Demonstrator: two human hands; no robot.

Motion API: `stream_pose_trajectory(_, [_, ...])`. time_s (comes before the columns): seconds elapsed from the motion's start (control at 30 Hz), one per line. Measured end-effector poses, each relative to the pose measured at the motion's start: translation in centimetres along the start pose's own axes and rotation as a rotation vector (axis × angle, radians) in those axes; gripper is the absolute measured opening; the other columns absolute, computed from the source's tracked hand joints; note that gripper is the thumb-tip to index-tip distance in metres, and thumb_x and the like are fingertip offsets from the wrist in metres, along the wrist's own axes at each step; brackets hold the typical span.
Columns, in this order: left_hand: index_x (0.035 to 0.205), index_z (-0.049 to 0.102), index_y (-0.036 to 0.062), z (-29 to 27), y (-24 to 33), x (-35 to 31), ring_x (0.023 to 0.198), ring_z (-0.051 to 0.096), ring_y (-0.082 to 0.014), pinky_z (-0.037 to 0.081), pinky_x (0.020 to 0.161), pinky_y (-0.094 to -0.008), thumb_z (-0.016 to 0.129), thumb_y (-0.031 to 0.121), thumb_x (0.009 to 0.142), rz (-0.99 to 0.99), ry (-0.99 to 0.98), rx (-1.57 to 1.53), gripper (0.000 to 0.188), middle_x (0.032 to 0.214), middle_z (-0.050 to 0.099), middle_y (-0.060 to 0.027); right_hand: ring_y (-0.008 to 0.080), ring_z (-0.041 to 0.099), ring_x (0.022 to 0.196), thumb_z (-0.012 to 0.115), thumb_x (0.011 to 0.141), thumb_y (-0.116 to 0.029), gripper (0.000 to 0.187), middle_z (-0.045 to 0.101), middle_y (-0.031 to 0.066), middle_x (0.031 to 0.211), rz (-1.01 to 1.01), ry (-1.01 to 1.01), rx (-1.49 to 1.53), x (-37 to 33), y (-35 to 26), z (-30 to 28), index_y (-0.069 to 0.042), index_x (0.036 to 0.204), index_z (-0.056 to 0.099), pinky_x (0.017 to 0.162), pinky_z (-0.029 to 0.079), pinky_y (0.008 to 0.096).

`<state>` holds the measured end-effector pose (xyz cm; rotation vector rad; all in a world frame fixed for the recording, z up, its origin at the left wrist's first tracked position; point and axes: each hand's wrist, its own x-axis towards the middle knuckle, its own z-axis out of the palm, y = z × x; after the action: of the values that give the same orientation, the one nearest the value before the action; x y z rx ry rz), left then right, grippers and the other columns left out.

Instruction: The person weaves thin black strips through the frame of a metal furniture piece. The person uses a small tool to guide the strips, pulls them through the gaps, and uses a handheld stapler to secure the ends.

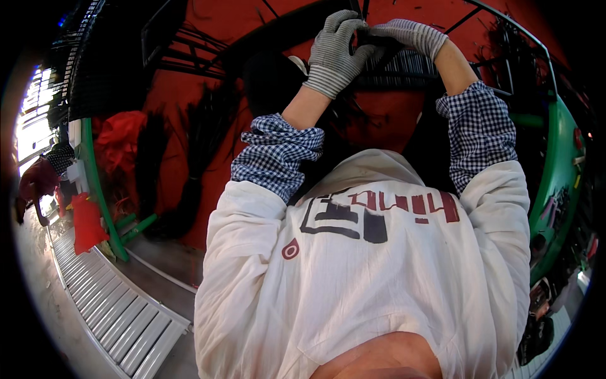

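Both my hands wear grey knit gloves and meet near the top of the view. My left hand (336,50) and my right hand (407,35) close together on a small dark bundle of black strands (372,43). Beneath them lies a toothed metal comb (404,69) with dark bristles. Long black fibre (344,114) hangs down below the comb over a red work surface (208,82). My forearms show checked cuffs and white apron sleeves.
Bundles of black fibre (196,164) lie on the red surface at left, beside red cloth (120,142). A green frame (555,183) curves at right. A metal roller conveyor (113,309) runs at lower left. Another person (44,177) stands far left.
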<state>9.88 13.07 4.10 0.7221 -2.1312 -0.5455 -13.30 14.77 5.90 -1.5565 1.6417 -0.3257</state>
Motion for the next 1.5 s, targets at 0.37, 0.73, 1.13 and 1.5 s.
stream_pose_trajectory(0.37, [0.118,0.063,0.0057,-1.3,1.4,0.9,0.120,0.061,-0.0414,0.052,0.099,-0.0455,0.074,0.013,0.084,0.111,0.005,-0.088,0.036,0.131,0.061,-0.0202,0.0172,0.069,0.112,0.066,0.101,-0.016,0.027,0.073,0.0080,0.115,-0.001,0.194,0.466,-0.8,-0.8,1.6,-0.002,0.125,0.067,0.102,0.054,0.0350])
stream_pose_trajectory(0.73, [0.111,0.063,0.0060,-1.4,1.3,0.8,0.111,0.064,-0.0394,0.055,0.090,-0.0428,0.076,0.003,0.079,-0.138,-0.126,-0.246,0.034,0.133,0.061,-0.0171,0.0192,0.072,0.085,0.066,0.098,-0.007,0.012,0.073,0.0124,0.091,-0.535,0.658,0.228,-7.4,-6.5,3.0,0.001,0.107,0.069,0.076,0.057,0.0324])
stream_pose_trajectory(1.13, [0.120,0.067,0.0113,-1.5,-1.0,1.8,0.126,0.058,-0.0382,0.052,0.102,-0.0457,0.075,0.004,0.077,0.180,-0.220,-0.062,0.044,0.137,0.059,-0.0154,0.0229,0.072,0.093,0.068,0.088,0.006,0.023,0.072,0.0094,0.102,-0.691,0.703,0.086,-9.2,-3.3,9.5,-0.003,0.109,0.070,0.085,0.060,0.0317])
stream_pose_trajectory(1.5, [0.121,0.066,0.0074,-3.8,1.1,3.2,0.126,0.057,-0.0381,0.049,0.105,-0.0470,0.071,0.018,0.087,0.225,-0.422,0.054,0.035,0.141,0.056,-0.0147,0.0298,0.068,0.096,0.066,0.095,-0.012,0.018,0.070,0.0093,0.103,-0.603,0.716,-0.254,-7.9,-2.0,9.4,-0.008,0.112,0.068,0.086,0.058,0.0378])
